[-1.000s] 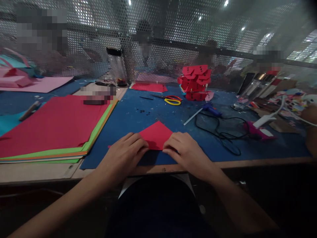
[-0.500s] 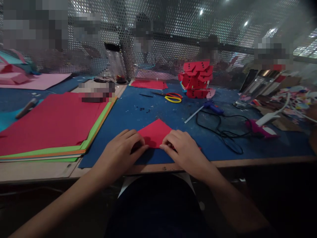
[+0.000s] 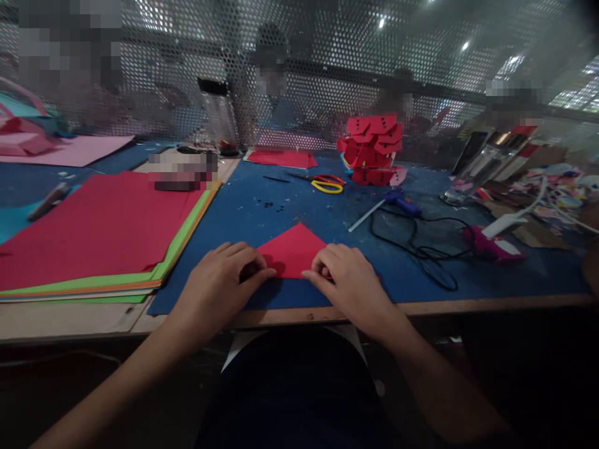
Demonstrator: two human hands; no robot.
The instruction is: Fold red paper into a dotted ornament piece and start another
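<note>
A red sheet of paper, folded to a triangle (image 3: 294, 252), lies on the blue mat with its peak pointing away from me. My left hand (image 3: 228, 272) has its fingers curled and its thumb along the near edge of the paper, on the left side. On the right side, my right hand (image 3: 345, 277) pinches the same near edge, thumb stretched toward the middle. Both lower corners of the paper are largely hidden by my hands. Beyond the paper lie small black bits (image 3: 274, 206) and scissors (image 3: 327, 184) with yellow and red handles.
To the left is a stack of coloured paper (image 3: 103, 231). A blue glue gun (image 3: 402, 202) with a black cord lies right of the paper, near a magenta-and-white power strip (image 3: 496, 243). A red paper construction (image 3: 372, 149), red sheets (image 3: 281, 159) and glass jars (image 3: 218, 118) stand toward the mesh wall.
My left hand has slid slightly left along the near edge of the paper, baring more of it. The right hand stays almost in place.
</note>
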